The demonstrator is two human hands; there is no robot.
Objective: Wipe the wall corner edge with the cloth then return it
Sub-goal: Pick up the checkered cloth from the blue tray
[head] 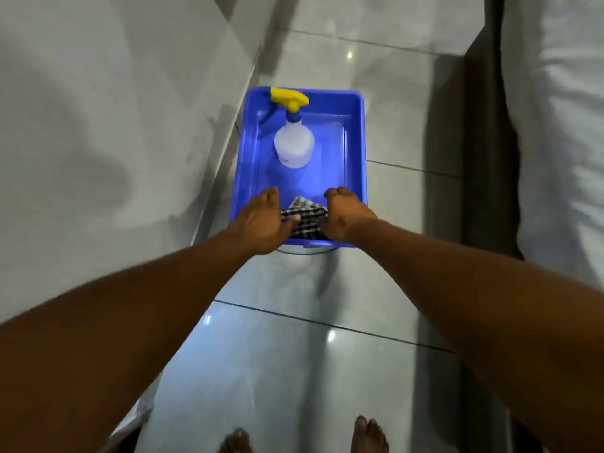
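Hands meet over the blue tub's (357,152) near edge: left hand (261,223) and right hand (346,217) each pinch the checked cloth (305,220) there, spray bottle (294,142) standing beyond. Best to gather the cloth fully before lifting, judging by its loose folds.

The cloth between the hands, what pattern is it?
The cloth is a black-and-white check, seen in the head view.

Glossy tiles on the floor (327,371), throwing back bright glints. The blue tub (358,152) is smooth, shiny plastic. Inside it, a spray bottle (294,145) of cloudy, translucent plastic with a glossy yellow trigger head. The checked cloth (307,220) looks soft, woven, matt. The wall (98,125) is smooth with a faint sheen.
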